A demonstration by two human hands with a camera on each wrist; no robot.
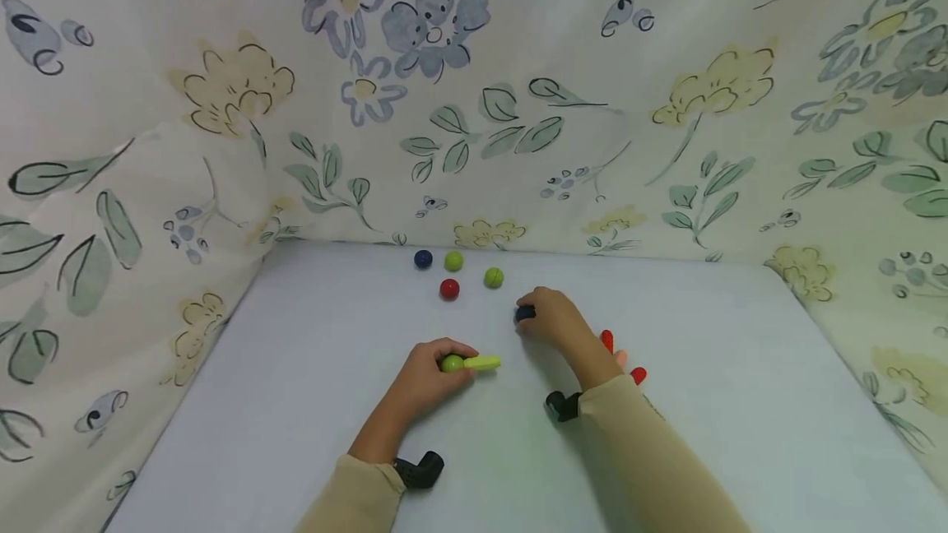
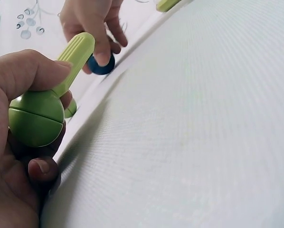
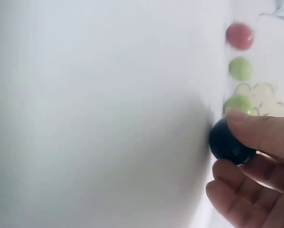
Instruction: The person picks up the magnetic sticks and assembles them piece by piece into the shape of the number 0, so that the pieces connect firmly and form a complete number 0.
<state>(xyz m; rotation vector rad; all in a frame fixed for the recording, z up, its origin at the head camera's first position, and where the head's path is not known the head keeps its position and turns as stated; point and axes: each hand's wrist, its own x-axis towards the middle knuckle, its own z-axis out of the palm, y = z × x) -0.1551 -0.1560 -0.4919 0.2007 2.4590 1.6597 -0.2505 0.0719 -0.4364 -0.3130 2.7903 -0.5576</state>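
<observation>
My left hand (image 1: 437,375) grips a glossy green ball (image 2: 36,124) with a seam around it, together with a ridged yellow-green stick (image 1: 483,363). In the left wrist view the stick rises from the top of the ball, with the thumb pressed across it. Farther forward and to the right, my right hand (image 1: 554,319) pinches a dark blue ball (image 3: 230,145) between thumb and fingers, close over the white table. A red ball (image 1: 449,289) and a green ball (image 1: 494,277) lie a little left of the right hand.
Toward the back of the white table (image 1: 318,327) lie a dark blue ball (image 1: 423,259) and another green ball (image 1: 453,261). Partly hidden beside the right forearm are a red stick (image 1: 607,341), a peach piece (image 1: 621,358) and another red piece (image 1: 638,374). Flowered cloth (image 1: 474,187) stands behind the table.
</observation>
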